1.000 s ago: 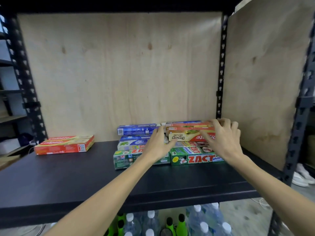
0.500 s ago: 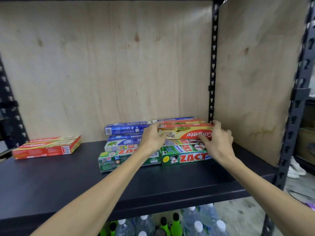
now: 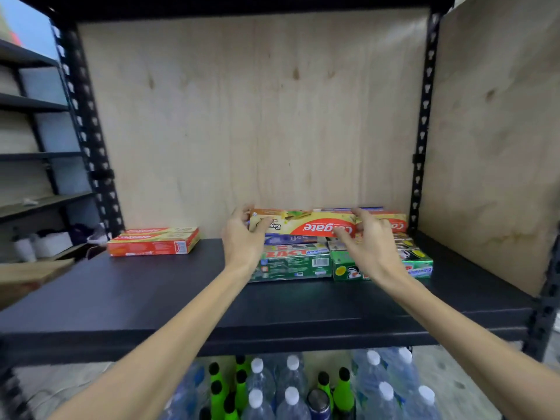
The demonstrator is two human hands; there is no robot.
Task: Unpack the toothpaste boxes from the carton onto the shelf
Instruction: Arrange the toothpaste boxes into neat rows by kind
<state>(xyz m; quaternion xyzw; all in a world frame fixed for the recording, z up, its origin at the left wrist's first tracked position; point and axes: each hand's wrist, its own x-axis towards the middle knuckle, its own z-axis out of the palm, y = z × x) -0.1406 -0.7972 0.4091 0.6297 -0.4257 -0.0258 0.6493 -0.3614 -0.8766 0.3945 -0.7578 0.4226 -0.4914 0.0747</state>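
Observation:
A yellow-and-red Colgate box (image 3: 303,224) lies across the top of a stack of toothpaste boxes on the black shelf (image 3: 151,298). My left hand (image 3: 242,241) grips its left end, thumb on the front face. My right hand (image 3: 369,250) holds its right part, fingers over the top and thumb below. Under it are blue boxes (image 3: 291,238) and green boxes (image 3: 294,262). A second Colgate box (image 3: 397,224) tops the right stack, above another green box (image 3: 419,266). The carton is not in view.
Two red Colgate boxes (image 3: 154,244) lie stacked at the shelf's back left. Plywood panels (image 3: 242,116) close the back and right side. Black uprights (image 3: 422,131) stand at the corners. Water bottles (image 3: 291,389) and green bottles (image 3: 342,389) fill the level below. A brown board edge (image 3: 30,274) juts in at left.
The yellow-and-red Colgate box has shifted left, from the right stack to the top of the left stack, with both hands moving along with it. The view has also shifted.

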